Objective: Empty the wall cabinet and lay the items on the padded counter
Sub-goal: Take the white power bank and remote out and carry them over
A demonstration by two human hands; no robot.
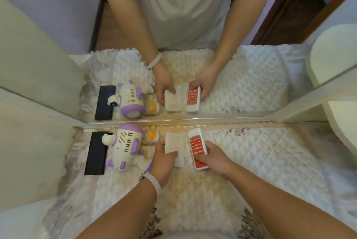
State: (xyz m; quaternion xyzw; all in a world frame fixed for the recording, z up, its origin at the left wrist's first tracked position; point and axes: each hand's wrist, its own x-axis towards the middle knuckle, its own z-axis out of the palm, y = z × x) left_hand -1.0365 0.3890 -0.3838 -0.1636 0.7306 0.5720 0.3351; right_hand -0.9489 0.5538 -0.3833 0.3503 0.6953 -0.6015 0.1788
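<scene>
My left hand [163, 161] grips a flat white box [173, 147] that rests on the quilted white padded counter [260, 161]. Just to its right, my right hand [213, 158] holds a white remote with a red button panel [197, 147], also down on the padding. Left of the box lie a white and purple toy robot [125, 147], a small yellow-capped bottle [152, 136] partly behind it, and a flat black rectangular device [96, 152].
A mirror [183, 26] rises from the counter's far edge and repeats my arms and all the items. A cream cabinet door [29, 142] stands at the left. At the right sits a rounded cream shelf [342, 128].
</scene>
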